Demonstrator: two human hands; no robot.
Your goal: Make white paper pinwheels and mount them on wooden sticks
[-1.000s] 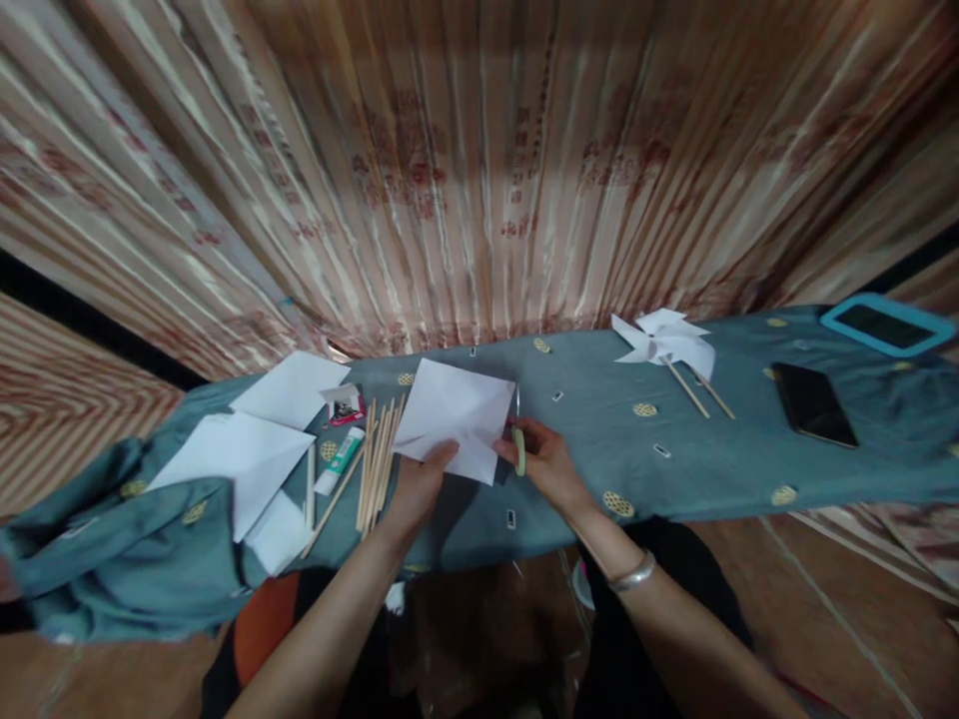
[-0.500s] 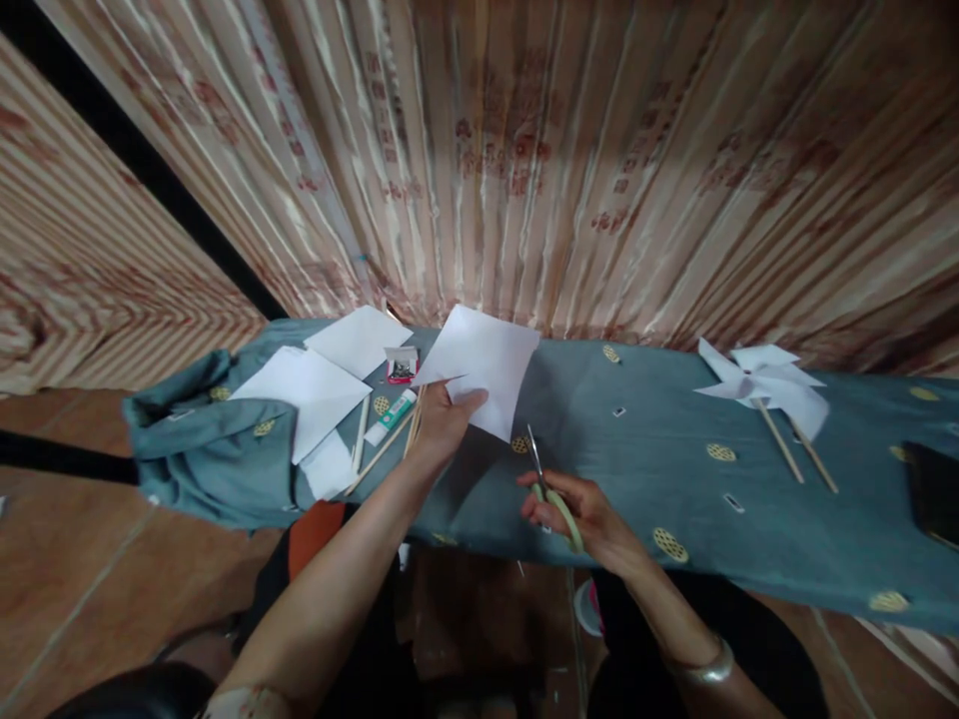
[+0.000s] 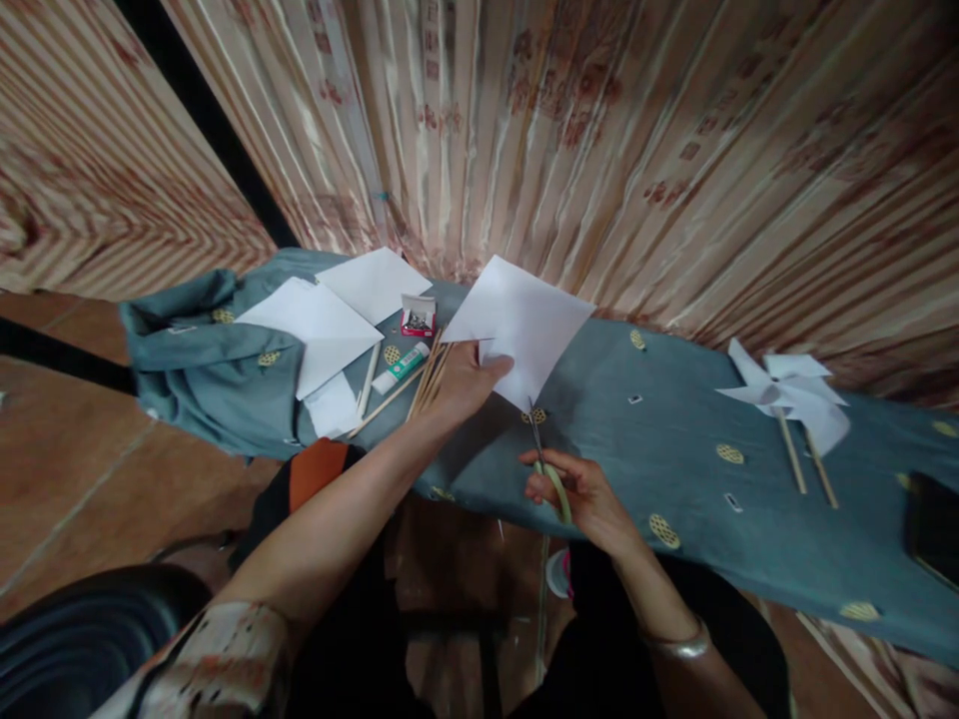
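Observation:
My left hand (image 3: 466, 379) holds a white square of paper (image 3: 524, 325) lifted above the table covered in blue-grey cloth (image 3: 674, 499). My right hand (image 3: 580, 494) grips a pair of green-handled scissors (image 3: 545, 464), blades pointing up at the paper's lower corner. Several wooden sticks (image 3: 427, 379) lie just left of my left hand.
More white sheets (image 3: 322, 320), a glue stick (image 3: 401, 367) and a small red box of pins (image 3: 418, 317) lie at the left. Two finished paper pinwheels (image 3: 786, 394) on sticks rest at the right, a dark phone (image 3: 933, 524) at the far right edge. A striped curtain hangs behind.
The view swung left. My left hand lifted the paper off the table, and my right hand with the scissors drew back, then came up to the paper's lower corner.

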